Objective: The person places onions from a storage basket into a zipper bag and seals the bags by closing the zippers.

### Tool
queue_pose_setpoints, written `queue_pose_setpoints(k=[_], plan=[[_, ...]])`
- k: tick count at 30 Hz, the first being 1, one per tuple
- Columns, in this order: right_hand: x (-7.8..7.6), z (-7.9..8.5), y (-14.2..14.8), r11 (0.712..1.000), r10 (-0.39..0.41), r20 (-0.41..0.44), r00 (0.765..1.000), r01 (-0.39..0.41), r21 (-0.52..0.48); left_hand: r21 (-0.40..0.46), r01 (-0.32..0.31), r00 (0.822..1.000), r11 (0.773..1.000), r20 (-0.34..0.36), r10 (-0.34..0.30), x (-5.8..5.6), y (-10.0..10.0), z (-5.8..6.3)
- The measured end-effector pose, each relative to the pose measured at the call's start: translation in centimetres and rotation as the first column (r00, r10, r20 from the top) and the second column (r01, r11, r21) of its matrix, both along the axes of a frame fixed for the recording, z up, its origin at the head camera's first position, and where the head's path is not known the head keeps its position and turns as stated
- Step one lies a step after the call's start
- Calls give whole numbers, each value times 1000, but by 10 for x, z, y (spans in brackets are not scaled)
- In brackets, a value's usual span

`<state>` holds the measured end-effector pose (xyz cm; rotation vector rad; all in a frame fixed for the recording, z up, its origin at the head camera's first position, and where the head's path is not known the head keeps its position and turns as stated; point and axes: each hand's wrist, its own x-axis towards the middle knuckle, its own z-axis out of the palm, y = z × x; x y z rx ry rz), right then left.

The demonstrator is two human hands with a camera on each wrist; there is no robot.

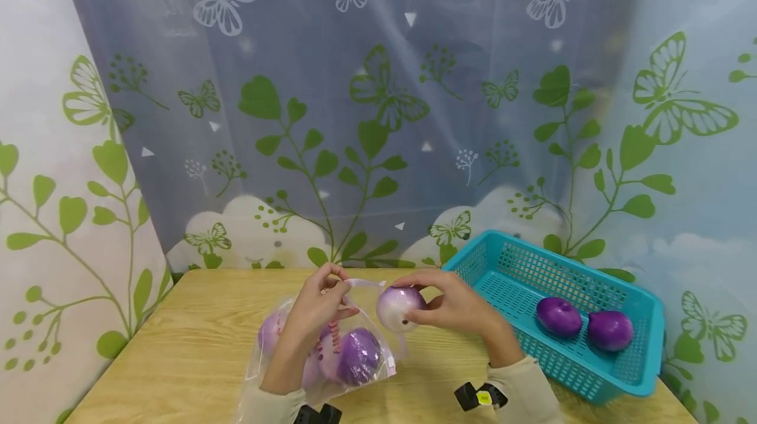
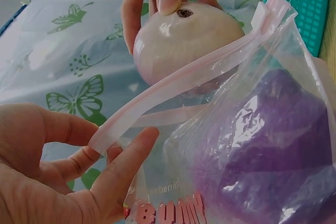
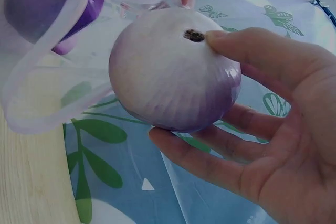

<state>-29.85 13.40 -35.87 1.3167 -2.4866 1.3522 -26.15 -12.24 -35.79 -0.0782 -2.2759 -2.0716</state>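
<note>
My right hand [image 1: 452, 302] grips a white-and-purple onion [image 1: 396, 310] between thumb and fingers, right beside the mouth of a clear zip bag [image 2: 173, 156]. In the right wrist view the onion [image 3: 168, 77] shows its dark root spot near the thumb. With thumb and fingertips my left hand [image 1: 316, 302] pinches the bag's pale zip edge [image 2: 126, 119], and the mouth gapes. Inside the bag lie several purple onions, among them a dark purple one [image 1: 359, 355]. Red print on the bag's side partly covers them.
A turquoise perforated basket [image 1: 503, 292] stands at the right of the wooden table [image 1: 195, 319]. Two purple onions [image 1: 558, 317] lie in it. Behind the table hangs a curtain [image 1: 355, 148] printed with leaves and butterflies.
</note>
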Motion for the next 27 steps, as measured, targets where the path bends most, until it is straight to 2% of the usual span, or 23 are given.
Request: queue_pose_setpoints(k=[12, 27], plan=[[0, -7, -15, 999, -27, -51, 998, 28, 16, -3, -8, 1000, 1000, -2, 8, 1, 1, 1], [3, -11, -28, 997, -78, -124, 989, 78, -3, 2, -33, 999, 999, -35, 34, -3, 0, -1]])
